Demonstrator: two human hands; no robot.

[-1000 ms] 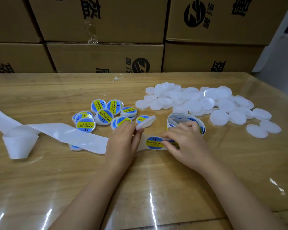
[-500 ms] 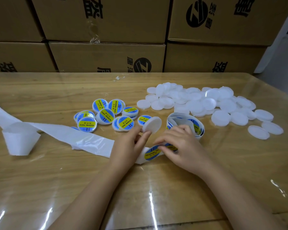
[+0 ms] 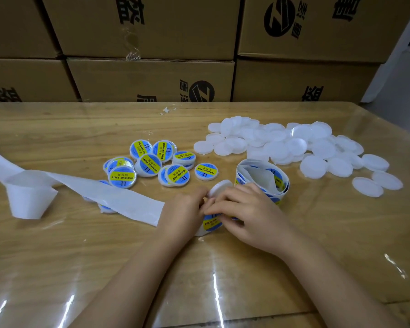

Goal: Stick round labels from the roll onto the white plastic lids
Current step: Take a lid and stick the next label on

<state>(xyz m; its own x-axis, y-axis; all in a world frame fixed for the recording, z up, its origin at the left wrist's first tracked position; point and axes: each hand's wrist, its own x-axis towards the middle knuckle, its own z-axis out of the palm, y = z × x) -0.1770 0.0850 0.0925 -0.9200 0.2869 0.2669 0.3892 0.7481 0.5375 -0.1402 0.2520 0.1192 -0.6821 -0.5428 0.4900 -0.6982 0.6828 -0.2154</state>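
Lid of smooth white plastic (image 3: 220, 187), one tilted disc, gripped by left hand (image 3: 182, 211); right hand (image 3: 246, 211) pinches one glossy blue-yellow round label (image 3: 212, 224)

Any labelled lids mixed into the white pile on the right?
No: the white pile shows only plain lids; the labelled lids sit clustered left of the label roll.

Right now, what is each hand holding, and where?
The left hand pinches a blank white lid by its lower rim; the right hand pinches the round label at its upper edge.
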